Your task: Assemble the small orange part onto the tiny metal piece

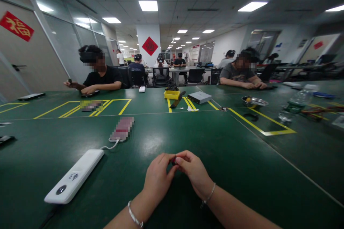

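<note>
My left hand (158, 177) and my right hand (194, 171) meet low over the green table (231, 157), fingertips pinched together. Between them sits a small dark and red object (173, 160), mostly hidden by the fingers; I cannot make out what it is. Both wrists wear thin bracelets. A white power bank (75, 179) lies to the left of my hands, its cable running to a phone (122, 129) lying flat further back.
A yellow tray (171, 94), a grey box (199, 97), a metal bowl (254, 101) and a plastic bottle (301, 97) stand across the table. Yellow tape marks zones. Two people sit at the far side, others behind them.
</note>
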The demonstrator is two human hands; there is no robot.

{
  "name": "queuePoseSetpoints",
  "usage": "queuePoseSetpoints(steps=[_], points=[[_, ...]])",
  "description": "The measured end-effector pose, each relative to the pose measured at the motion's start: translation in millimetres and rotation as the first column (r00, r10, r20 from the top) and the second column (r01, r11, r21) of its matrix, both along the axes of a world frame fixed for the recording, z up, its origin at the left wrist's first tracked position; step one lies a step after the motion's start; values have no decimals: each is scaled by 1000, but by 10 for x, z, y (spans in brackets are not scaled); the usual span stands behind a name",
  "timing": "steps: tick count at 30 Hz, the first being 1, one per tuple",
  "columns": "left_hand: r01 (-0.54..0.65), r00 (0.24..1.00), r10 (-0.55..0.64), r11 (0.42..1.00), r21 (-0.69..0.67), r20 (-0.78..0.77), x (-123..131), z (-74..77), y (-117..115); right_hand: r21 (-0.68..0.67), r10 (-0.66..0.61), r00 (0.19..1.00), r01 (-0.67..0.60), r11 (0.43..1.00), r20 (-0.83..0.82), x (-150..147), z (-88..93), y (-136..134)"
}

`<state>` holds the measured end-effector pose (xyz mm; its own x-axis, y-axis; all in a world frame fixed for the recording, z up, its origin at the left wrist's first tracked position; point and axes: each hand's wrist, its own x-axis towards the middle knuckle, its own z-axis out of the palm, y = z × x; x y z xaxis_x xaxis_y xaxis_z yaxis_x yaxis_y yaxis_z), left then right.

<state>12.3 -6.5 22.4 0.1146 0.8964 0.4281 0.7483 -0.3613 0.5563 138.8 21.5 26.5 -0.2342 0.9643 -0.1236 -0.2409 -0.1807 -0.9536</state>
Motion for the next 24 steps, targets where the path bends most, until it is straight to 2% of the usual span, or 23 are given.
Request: queuePoseSetpoints(steps=[6, 11, 13, 15, 16, 17, 18, 19, 20, 21, 22, 24], points=[[-80, 987, 84, 996, -38, 139, -65, -23, 53, -48, -52, 999, 51, 998, -11, 106, 65, 102], [-59, 994, 65, 996, -64, 83, -77, 4, 47, -2, -31, 999, 31, 1000, 18, 114, 108, 156], [-68, 996, 72, 994, -87, 51, -83, 3, 42, 59, -59, 994, 54, 997, 94, 218, 132, 272], [-86, 995, 92, 989, -118, 45, -93, -9, 48, 178, -209, 937, 164, 970, 278, 477, 156, 464], [-93, 994, 100, 987, -132, 50, -98, -17, 54, 265, -331, 853, 237, 934, 404, 671, 163, 574], [-95, 993, 105, 985, -142, 58, -102, -27, 62, 370, -464, 708, 298, 880, 533, 902, 162, 682], [-94, 992, 105, 985, -148, 70, -105, -37, 71, 469, -576, 504, 335, 817, 644, 1159, 152, 778], [-90, 991, 103, 985, -149, 84, -108, -46, 80, 545, -633, 298, 332, 770, 714, 1429, 129, 857], [-86, 990, 102, 985, -149, 99, -110, -56, 88, 572, -633, 134, 320, 755, 762, 1697, 94, 914], [-85, 988, 102, 986, -147, 114, -113, -66, 95, 563, -602, 18, 330, 758, 798, 1948, 49, 950], [-86, 986, 105, 986, -146, 128, -116, -76, 102, 538, -557, -56, 358, 763, 829, 2172, -5, 967], [-92, 982, 116, 983, -160, 147, -124, -99, 114, 516, -513, -120, 388, 764, 850, 2506, -117, 964]])
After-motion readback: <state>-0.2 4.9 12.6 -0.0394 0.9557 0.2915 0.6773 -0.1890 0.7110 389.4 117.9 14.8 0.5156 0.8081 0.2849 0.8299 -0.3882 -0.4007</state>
